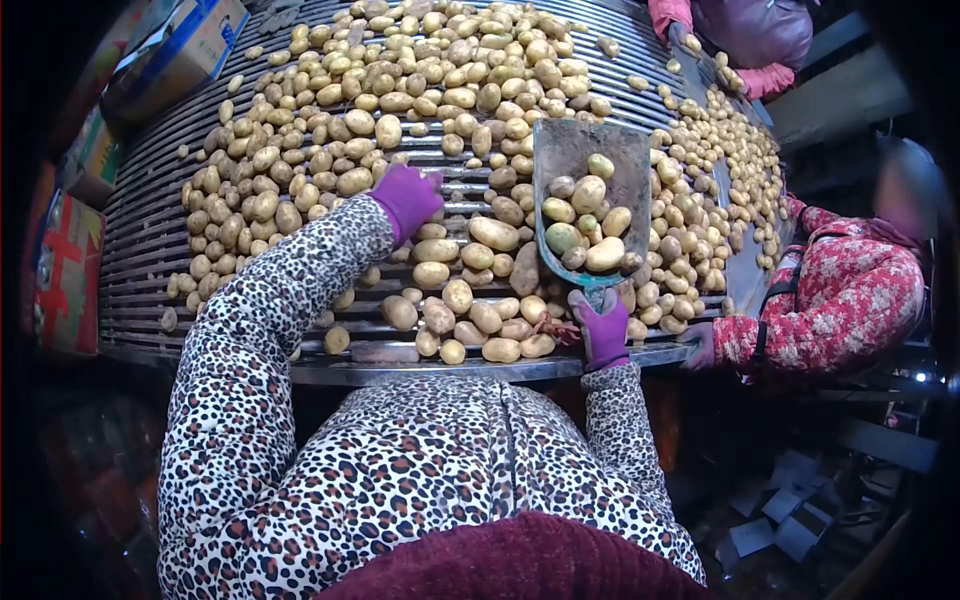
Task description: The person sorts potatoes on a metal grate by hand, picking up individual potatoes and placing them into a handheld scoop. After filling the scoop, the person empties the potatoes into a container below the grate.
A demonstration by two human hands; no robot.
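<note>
Maroon knit fabric (520,560) fills the bottom edge of the frame, and above it spreads a quilted leopard-print jacket (420,470).

Fingers of the right hand (602,328), in a purple glove, are clenched around the short handle of a scoop (590,140). It is a dull grey metal blade, dirt-smeared and curved at the sides, standing right of centre. It carries a small heap of smooth, oval, yellow-skinned potatoes (588,192).

The left hand (405,198), gloved in the same purple, is bent down over the loose potatoes left of centre. Whether its fingers grasp one cannot be told.

Under both hands runs a roller table (150,250) of parallel ribbed metal bars, thickly heaped towards the top.

Printed cardboard boxes (175,45) stand at the upper left, their lettering too blurred to read.

At right a co-worker's red floral sleeve (840,300) rests at the table's edge.
</note>
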